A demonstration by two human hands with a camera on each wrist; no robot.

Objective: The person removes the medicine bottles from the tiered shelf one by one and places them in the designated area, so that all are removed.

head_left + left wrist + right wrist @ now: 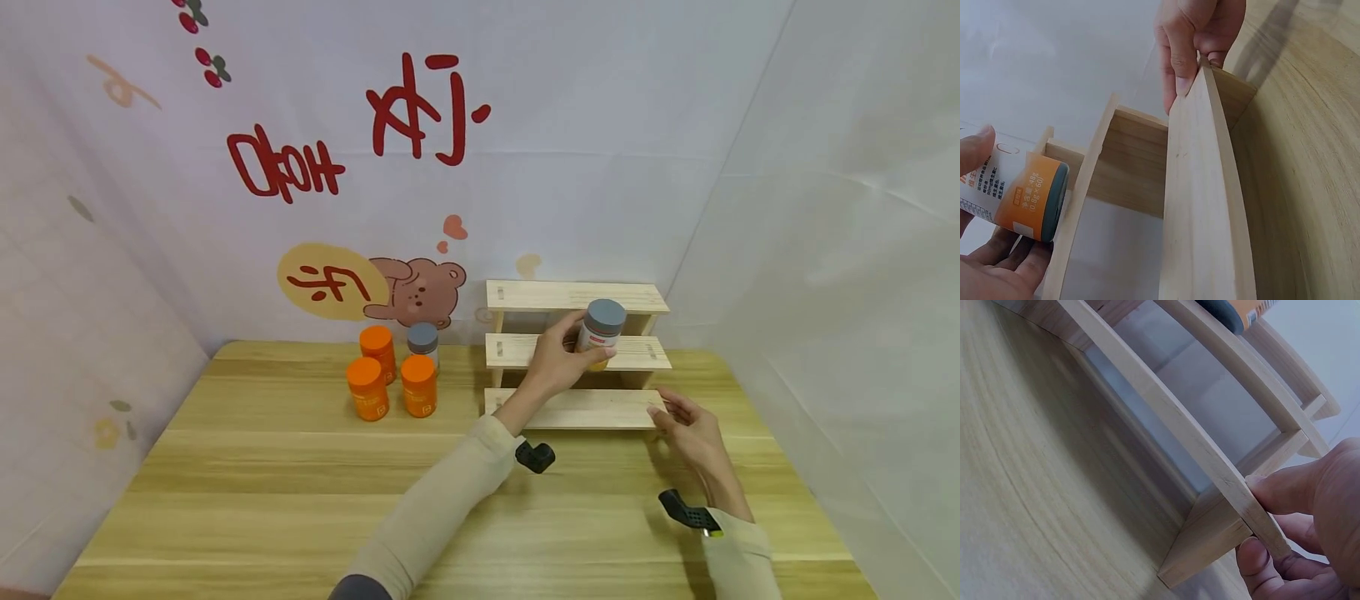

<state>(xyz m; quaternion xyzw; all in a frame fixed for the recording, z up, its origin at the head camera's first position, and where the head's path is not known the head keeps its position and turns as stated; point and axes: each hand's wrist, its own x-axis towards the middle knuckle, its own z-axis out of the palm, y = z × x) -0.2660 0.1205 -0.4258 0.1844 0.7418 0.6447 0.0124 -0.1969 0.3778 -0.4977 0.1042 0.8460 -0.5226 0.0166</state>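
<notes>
My left hand (558, 360) grips a white-and-orange supplement bottle (602, 323) with a grey lid, upright at the middle board of a three-step wooden shelf (577, 297). In the left wrist view the bottle (1013, 181) has its base close to the board's edge; whether it touches the board I cannot tell. My right hand (693, 433) pinches the right end of the lowest board (577, 410), thumb on top and fingertips beneath, as the right wrist view shows with the thumb (1285, 487) over the wood.
Left of the shelf stand several orange bottles (367, 387) and one grey-lidded bottle (423, 340) behind them. The wooden table (300, 492) meets a white printed backdrop (600, 125) at the back. White cloth (847, 275) hangs along the right side.
</notes>
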